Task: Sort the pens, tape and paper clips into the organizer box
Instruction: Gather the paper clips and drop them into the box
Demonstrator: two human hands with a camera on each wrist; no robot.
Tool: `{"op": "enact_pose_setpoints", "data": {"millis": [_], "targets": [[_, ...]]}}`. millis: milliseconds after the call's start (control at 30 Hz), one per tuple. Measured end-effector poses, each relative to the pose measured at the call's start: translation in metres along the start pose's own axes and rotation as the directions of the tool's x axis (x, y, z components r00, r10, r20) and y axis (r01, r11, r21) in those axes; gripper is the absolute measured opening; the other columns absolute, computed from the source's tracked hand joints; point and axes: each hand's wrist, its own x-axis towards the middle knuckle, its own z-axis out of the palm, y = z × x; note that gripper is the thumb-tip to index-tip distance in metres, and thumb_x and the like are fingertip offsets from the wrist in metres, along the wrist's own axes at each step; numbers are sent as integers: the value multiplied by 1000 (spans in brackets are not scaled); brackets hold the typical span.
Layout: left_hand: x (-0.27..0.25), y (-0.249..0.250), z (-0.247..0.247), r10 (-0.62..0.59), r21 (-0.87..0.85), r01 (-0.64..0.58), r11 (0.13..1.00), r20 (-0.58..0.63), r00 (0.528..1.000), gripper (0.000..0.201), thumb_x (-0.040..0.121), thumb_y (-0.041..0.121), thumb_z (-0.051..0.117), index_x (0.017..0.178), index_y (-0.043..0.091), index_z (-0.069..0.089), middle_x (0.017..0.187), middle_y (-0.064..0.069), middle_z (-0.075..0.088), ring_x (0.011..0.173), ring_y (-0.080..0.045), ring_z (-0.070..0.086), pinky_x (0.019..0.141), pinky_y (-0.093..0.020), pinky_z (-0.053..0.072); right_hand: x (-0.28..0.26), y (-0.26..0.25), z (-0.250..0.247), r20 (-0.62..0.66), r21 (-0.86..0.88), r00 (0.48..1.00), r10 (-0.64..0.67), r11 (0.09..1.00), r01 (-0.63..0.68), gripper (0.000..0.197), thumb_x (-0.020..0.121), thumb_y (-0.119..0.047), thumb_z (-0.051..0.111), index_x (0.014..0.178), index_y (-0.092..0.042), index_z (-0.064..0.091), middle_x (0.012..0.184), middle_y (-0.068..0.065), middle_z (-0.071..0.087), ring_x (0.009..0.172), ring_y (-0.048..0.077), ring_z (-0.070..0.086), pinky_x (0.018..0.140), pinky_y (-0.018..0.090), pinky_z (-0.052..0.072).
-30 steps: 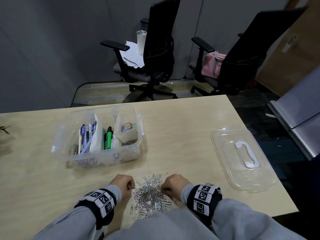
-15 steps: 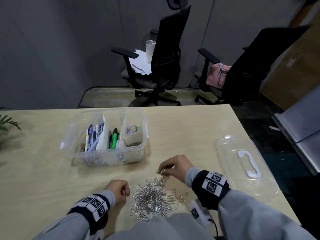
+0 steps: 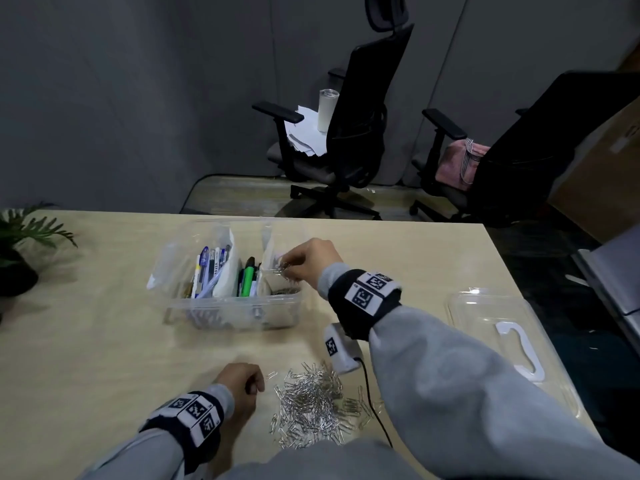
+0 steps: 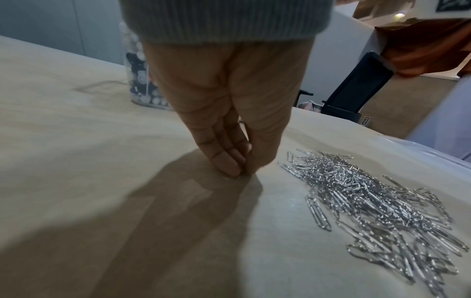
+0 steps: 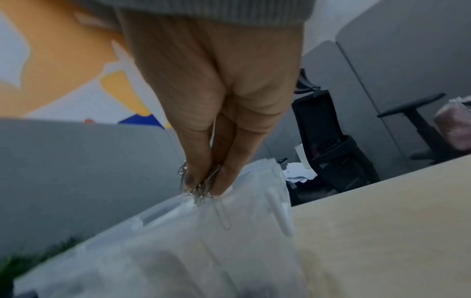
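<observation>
Plastic organizer box (image 3: pixel 242 311): pens, tape inside.
Right hand (image 3: pixel 313 263): pinching silver paper clips (image 5: pixel 201 187) above it.
Left hand (image 3: pixel 240 382): curled, empty, beside remaining clip pile (image 3: pixel 311 407).

The paper clips (image 3: pixel 313 408) by my left hand (image 3: pixel 240 382) are thin bright metal wire, shiny. The tabletop (image 3: pixel 104 341) looks like pale wood laminate, smooth and matt. The organizer box (image 3: pixel 239 311) is clear, glossy plastic, as is its lid (image 3: pixel 485 310). My sleeve (image 3: pixel 450 393) is soft grey knit cloth, ribbed at the cuff.

Two chairs (image 3: pixel 349 123) (one lid (image 3: pixel 498 337)).
</observation>
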Motion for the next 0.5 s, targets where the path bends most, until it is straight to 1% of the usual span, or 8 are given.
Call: {"op": "enact_pose_setpoints", "data": {"millis": [33,100,200,267,367,433,500], "targets": [[-1,0,-1,-2,-7,2,1000,2,1000,29,75,7,43,66,32,55,69,13,60,59,2,50,58,-1,40,3,-1,4,24,-99,1000,-7,995,10,18,81,-7,69,98,-10,76,98,7,73,84,13,63,82,17,46],[0,-1,-2,0,-15,0,1000,4,1000,31,75,7,43,64,34,51,69,13,57,61,2,49,57,0,38,8,-1,12,68,-228,998,-13,973,29,19,84,-11,67,101,-12,74,102,6,72,96,19,63,79,17,42],[1,-2,-3,-1,-21,1,1000,4,1000,32,77,7,44,64,37,47,68,15,54,62,2,48,58,1,35,12,-2,19,103,-298,995,-15,953,45,29,87,-11,62,116,-12,67,111,7,68,104,23,60,78,19,38],[1,-1,-2,9,-24,-10,1000,-10,1000,33,75,5,45,66,37,47,69,13,53,62,1,48,60,-1,37,11,1,21,111,-323,993,-30,944,64,32,88,-9,60,120,-13,64,115,7,66,108,24,57,84,22,40],[3,0,-3,28,-8,-28,1000,-8,1000,34,74,4,48,68,38,47,69,13,53,60,2,47,61,-2,37,4,7,23,111,-357,989,-98,925,131,28,93,-13,56,120,-13,64,120,8,63,112,26,56,94,27,41],[7,2,-5,21,-8,-21,1000,-25,999,35,73,4,48,66,39,48,69,12,55,60,3,47,61,-1,37,-2,10,24,91,-314,983,-159,932,180,26,94,-16,55,118,-13,66,119,9,63,110,27,58,96,30,43],[13,3,-7,6,-31,-9,999,-76,997,36,69,4,48,63,40,50,70,9,59,59,2,49,61,-1,38,-10,14,22,37,-219,973,-228,948,230,26,93,-15,56,116,-12,67,114,10,66,103,27,61,94,31,46]]}}
